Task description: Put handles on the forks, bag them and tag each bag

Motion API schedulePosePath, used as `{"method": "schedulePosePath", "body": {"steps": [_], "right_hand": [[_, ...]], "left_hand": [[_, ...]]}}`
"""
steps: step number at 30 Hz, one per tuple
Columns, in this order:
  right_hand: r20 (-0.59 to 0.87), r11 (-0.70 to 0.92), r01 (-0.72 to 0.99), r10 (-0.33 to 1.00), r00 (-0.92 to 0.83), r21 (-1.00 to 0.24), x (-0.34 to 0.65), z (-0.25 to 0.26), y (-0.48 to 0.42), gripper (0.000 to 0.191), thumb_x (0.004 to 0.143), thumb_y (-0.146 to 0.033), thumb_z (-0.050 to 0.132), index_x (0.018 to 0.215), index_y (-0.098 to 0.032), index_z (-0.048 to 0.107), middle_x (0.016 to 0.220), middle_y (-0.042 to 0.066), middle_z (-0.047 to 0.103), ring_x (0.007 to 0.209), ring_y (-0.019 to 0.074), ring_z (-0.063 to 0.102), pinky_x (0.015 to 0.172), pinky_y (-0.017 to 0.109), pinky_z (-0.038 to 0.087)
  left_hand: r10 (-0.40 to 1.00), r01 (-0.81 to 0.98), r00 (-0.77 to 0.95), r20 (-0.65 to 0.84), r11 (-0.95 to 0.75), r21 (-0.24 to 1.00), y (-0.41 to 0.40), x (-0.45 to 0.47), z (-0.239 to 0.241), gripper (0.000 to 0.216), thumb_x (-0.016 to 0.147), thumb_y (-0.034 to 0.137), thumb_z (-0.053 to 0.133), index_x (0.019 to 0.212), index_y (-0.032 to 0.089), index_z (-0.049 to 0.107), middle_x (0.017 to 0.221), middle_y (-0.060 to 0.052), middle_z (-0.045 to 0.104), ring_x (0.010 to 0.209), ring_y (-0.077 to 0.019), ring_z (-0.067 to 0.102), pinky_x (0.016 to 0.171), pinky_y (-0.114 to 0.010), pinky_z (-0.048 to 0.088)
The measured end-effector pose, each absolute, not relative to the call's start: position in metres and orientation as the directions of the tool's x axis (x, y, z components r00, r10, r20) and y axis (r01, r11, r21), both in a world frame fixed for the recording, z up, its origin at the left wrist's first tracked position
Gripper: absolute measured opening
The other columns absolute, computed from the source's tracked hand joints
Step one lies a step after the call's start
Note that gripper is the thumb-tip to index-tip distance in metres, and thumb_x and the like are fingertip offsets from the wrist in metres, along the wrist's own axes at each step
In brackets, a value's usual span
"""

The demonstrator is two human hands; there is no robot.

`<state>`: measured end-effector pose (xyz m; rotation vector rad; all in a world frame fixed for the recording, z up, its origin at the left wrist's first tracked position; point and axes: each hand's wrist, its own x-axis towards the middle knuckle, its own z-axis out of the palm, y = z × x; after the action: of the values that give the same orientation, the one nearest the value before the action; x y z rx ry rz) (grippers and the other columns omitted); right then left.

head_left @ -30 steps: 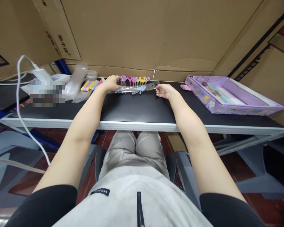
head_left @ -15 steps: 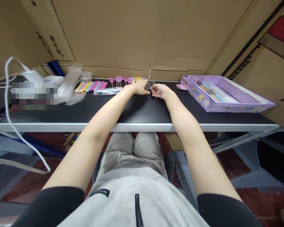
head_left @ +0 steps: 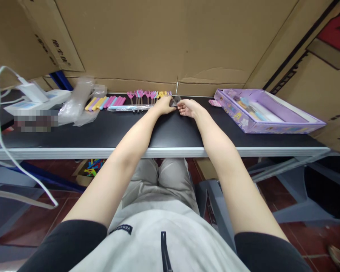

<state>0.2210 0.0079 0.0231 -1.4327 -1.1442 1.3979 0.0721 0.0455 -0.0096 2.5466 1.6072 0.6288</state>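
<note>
Near the back of the black table (head_left: 175,132), my two hands almost meet. My left hand (head_left: 164,105) is curved, its thumb and fingers around the near side of a small, clear, greyish plastic piece (head_left: 175,101). My right hand (head_left: 189,108) has its fingers curled, with the fingertips pinched at the right side of that piece. The piece's exact kind is too small to tell. Just left of my left hand stand several thin sticks with fork-shaped tops (head_left: 140,93) in pink, blue and yellow. A clear wrapped bundle (head_left: 121,108) lies before them, partly behind my left hand.
Coloured tubes (head_left: 104,102) lie in a row at the left, beside crumpled clear bags (head_left: 78,104). A power strip (head_left: 56,99) with a white charger (head_left: 35,92) and cable is farther left. A purple box tray (head_left: 272,126) sits at the right. Cardboard (head_left: 158,45) walls the back.
My left hand has closed in more on the clear piece, and my right hand has shifted slightly left towards it. The view has tilted a little.
</note>
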Motion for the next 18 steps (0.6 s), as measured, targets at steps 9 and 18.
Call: {"method": "schedulePosePath", "body": {"steps": [9, 18], "right_hand": [[-0.237, -0.23, 0.083, 0.967, -0.093, -0.97, 0.221, 0.023, 0.009, 0.029, 0.1, -0.002, 0.053, 0.075, -0.012, 0.06, 0.056, 0.001, 0.056, 0.047, 0.0068, 0.042, 0.05, 0.021, 0.036], [-0.23, -0.227, 0.038, 0.963, -0.142, -0.973, 0.221, 0.027, 0.006, 0.037, 0.104, -0.004, 0.049, 0.069, -0.014, 0.054, 0.056, -0.003, 0.049, 0.044, 0.0047, 0.034, 0.047, 0.02, 0.029]], "left_hand": [[0.854, 0.843, 0.405, 0.327, -0.487, 0.227, 0.044, 0.065, -0.013, 0.055, 0.094, 0.034, 0.071, 0.141, 0.006, 0.063, 0.147, -0.024, 0.065, 0.143, -0.0375, 0.059, 0.123, -0.047, 0.046], [0.883, 0.868, 0.37, 0.288, -0.439, 0.233, 0.032, 0.07, -0.007, 0.051, 0.095, 0.029, 0.069, 0.14, 0.006, 0.06, 0.146, -0.025, 0.067, 0.142, -0.0389, 0.061, 0.117, -0.048, 0.051]]}}
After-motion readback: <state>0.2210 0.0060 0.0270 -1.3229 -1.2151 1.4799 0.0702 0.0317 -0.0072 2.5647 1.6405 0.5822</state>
